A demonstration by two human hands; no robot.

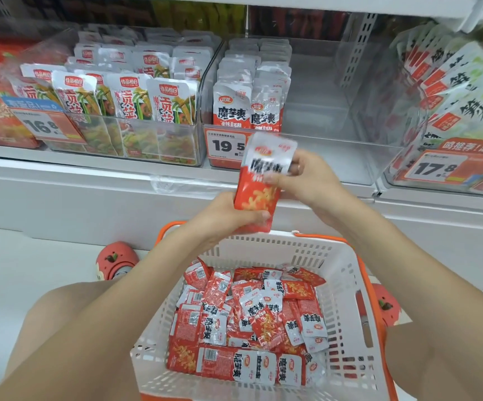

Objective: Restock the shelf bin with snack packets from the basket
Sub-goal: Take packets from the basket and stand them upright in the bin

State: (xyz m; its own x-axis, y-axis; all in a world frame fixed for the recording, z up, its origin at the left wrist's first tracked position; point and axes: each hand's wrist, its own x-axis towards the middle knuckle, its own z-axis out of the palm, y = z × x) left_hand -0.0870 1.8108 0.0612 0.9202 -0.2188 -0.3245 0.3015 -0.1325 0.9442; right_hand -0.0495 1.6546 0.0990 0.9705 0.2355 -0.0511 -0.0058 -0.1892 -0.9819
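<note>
Both hands are sharing the grip on a small stack of red-and-silver snack packets (pixel 259 183), held upright between the basket and the shelf. Seen from the head camera, the left hand (pixel 228 218) is curling round the bottom of the stack, thumb lying across the red lower edge, while the right hand (pixel 301 180) is pinching the upper part from the side, fingers closing on the silver band near the top. How many packets are in the stack cannot be told; the top is blurring with motion.

Behind the hands, the clear shelf bin (pixel 335 134) is standing with two rows of matching packets (pixel 249 102) packed upright at its left side and the rest of it looking bare. Below, the white basket (pixel 347 299) with orange handles is holding a loose heap of the same packets (pixel 251 316), lying flat and overlapping.

These packets look light, thin and floppy, with a glossy film that is likely slippery, so a stack probably fans or slides apart if held by one end alone. Taking hold across both faces, low and high together as now, seems the surest way; squeezing gently should be enough, since the contents appear soft rather than brittle.
</note>
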